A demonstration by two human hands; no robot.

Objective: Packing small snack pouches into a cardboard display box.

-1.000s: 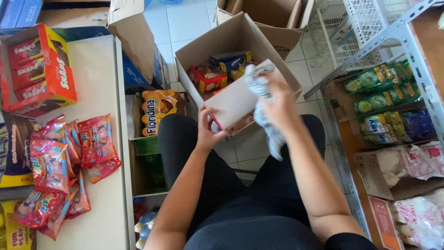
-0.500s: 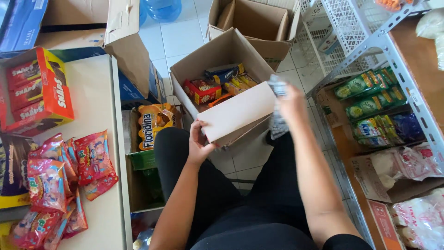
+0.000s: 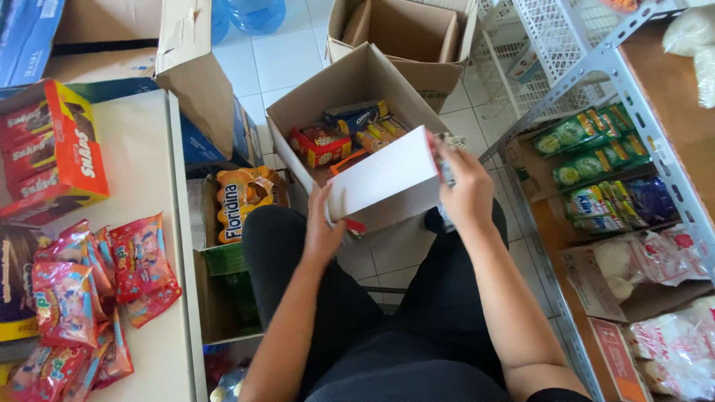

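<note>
A flat white box (image 3: 383,179) sits at the centre of the frame, held between both hands above the person's lap and in front of an open cardboard carton (image 3: 350,85) of snack packs. Its long axis runs from lower left to upper right, the broad white face tilted up toward the camera.

The left hand (image 3: 322,231) grips the lower-left end — fingers curled around the edge, thumb side up against the white face. The right hand (image 3: 465,186) is at the upper-right end, fingers bent and pressed against that short edge; a crumpled cloth (image 3: 445,160), or something like it, seems bunched under them, though it is too hidden to tell how it is pinched.

So the box lies between the two hands, each at one end of its length, and neither is clearly nearer its middle. The carton's open mouth lies just beyond the box, toward the upper centre of the frame.

At the left edge, red snack bags (image 3: 89,290) lie on a pale counter (image 3: 145,149). At the right, a metal shelf (image 3: 633,97) holds green packets (image 3: 588,145).
</note>
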